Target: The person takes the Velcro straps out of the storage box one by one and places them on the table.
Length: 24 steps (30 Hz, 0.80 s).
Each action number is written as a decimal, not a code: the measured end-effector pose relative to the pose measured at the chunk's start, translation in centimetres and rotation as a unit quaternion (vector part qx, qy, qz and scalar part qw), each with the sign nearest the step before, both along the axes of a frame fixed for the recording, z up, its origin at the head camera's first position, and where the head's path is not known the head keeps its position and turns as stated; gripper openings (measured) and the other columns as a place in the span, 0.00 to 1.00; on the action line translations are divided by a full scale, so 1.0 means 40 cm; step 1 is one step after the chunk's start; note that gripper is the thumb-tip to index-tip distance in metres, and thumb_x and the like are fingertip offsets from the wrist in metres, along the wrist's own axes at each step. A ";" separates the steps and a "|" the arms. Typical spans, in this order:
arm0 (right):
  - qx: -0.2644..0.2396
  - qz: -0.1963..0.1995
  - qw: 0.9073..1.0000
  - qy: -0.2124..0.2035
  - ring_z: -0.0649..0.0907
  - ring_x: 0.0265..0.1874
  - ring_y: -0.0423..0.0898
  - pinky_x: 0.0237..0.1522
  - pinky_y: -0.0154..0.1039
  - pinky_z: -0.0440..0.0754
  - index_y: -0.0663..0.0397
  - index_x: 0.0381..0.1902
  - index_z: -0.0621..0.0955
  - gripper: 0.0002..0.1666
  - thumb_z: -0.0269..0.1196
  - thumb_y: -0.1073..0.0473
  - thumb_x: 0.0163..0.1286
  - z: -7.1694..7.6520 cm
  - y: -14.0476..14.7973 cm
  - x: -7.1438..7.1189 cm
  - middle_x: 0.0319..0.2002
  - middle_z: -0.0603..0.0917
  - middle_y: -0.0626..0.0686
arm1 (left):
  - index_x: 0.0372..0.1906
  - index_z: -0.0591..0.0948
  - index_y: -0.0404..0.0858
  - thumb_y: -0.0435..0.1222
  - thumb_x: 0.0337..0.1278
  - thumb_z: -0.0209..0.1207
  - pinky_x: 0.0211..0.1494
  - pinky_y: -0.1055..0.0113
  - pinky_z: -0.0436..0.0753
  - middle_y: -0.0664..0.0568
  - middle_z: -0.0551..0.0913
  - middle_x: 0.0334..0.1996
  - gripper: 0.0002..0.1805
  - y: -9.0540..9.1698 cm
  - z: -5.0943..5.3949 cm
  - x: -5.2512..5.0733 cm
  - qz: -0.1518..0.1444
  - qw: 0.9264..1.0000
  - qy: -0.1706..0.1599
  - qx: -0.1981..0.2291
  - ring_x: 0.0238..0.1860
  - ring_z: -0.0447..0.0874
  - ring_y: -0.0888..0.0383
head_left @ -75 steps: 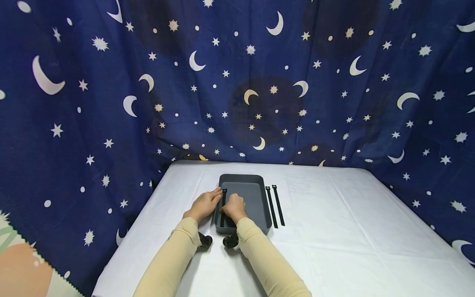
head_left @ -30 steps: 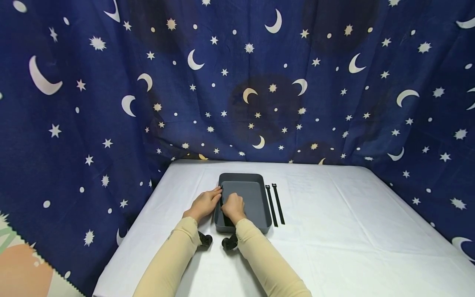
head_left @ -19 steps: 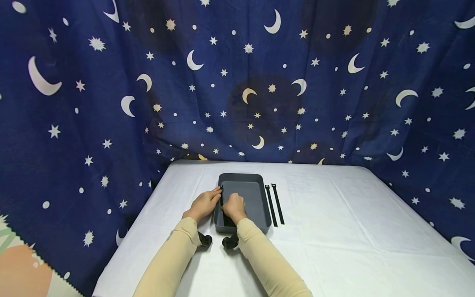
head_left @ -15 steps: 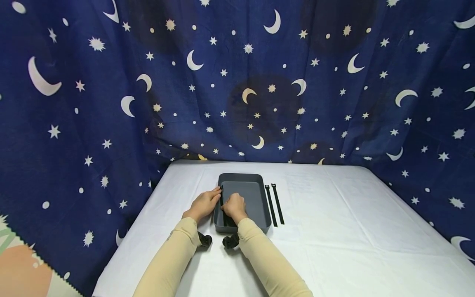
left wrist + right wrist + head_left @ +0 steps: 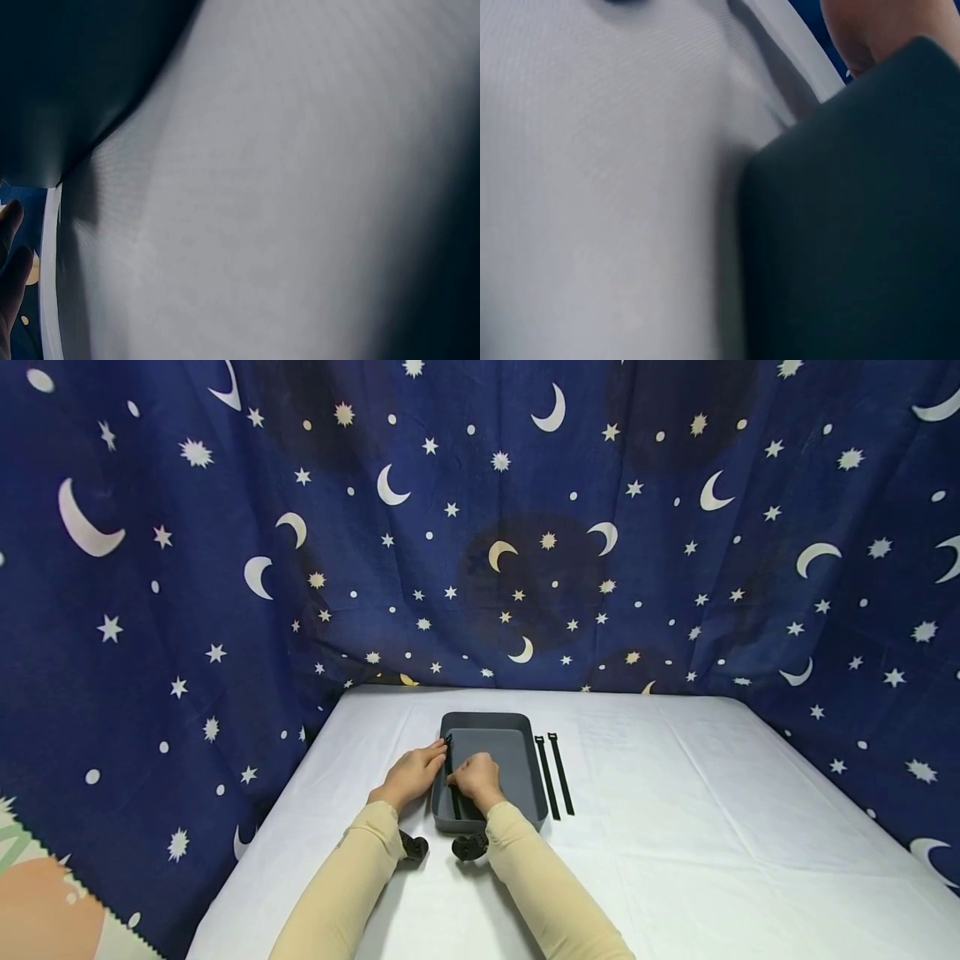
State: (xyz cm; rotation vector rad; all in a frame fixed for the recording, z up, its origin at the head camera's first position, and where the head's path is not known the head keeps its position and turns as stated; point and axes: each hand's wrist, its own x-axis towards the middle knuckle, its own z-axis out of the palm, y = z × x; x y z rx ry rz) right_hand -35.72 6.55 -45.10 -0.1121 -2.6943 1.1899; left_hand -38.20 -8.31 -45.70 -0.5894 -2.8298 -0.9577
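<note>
A black hook-and-loop cable strap (image 5: 454, 802) runs lengthwise inside the grey tray (image 5: 510, 720), along its left side. The right hand (image 5: 477, 777) is in the tray and pinches the strap about halfway along. At the tray's left rim is the left hand (image 5: 411, 774), its fingertips beside the strap's slotted head; whether they grip the strap or the rim is hidden. In the left wrist view two fingers (image 5: 13, 281) show at the lower left, past the dark tray wall (image 5: 75, 82). The right wrist view has the tray wall (image 5: 855, 225) and part of the hand (image 5: 892, 30).
Two more black straps, the nearer one (image 5: 547, 777) and the farther one (image 5: 561, 773), lie side by side right of the tray. Everything stands on a white-covered table (image 5: 690, 827), with a blue star-and-moon curtain (image 5: 450, 635) behind and at both sides.
The strap's head has shifted left to the left fingertips, and the strap appears narrower there than at first. Lately the right hand and wrist have moved slightly right. The left hand stays put.
</note>
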 end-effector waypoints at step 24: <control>-0.142 0.002 0.989 -0.030 0.77 0.14 0.38 0.19 0.29 0.76 0.59 0.20 0.88 0.08 0.74 0.63 0.57 -0.001 0.032 -0.004 0.13 0.79 0.44 | 0.69 0.75 0.40 0.42 0.77 0.50 0.76 0.50 0.68 0.53 0.71 0.73 0.23 0.005 -0.003 -0.005 0.010 1.000 0.000 0.001 0.73 0.68 0.48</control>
